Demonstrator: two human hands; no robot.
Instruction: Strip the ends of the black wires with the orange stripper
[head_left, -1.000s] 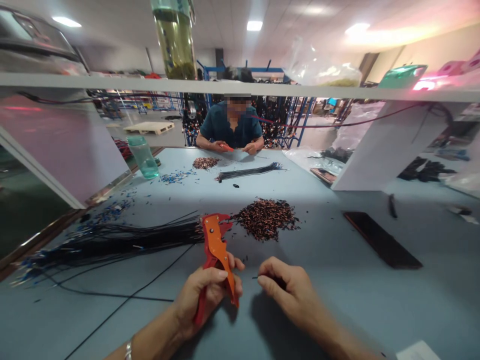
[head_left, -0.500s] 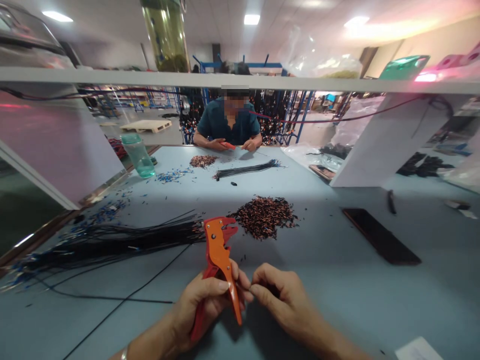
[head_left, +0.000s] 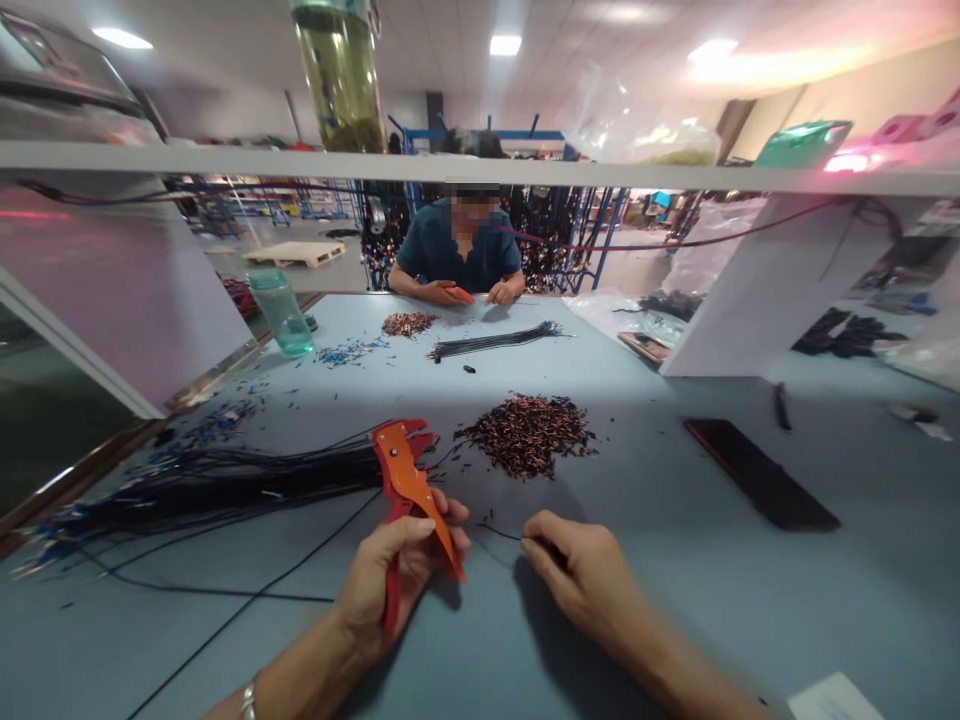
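The left hand (head_left: pixel 397 575) has its grip closed round the handles of an orange wire stripper (head_left: pixel 409 490), whose head points up and away, just beside the end of a long bundle of black wires (head_left: pixel 225 480) lying across the blue counter (head_left: pixel 675 560). The right hand (head_left: pixel 581 575) pinches 1 thin black wire (head_left: pixel 499 532) between thumb and forefinger, the wire's free end reaching toward the stripper. Beyond the 2 hands lies a heap of brown wire offcuts (head_left: pixel 529 432), a dark phone (head_left: pixel 757 472) lies to the right, and a person in a teal shirt (head_left: pixel 461 255) sits at the far edge.

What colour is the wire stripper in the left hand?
Wire stripper: orange with a red handle, head view.
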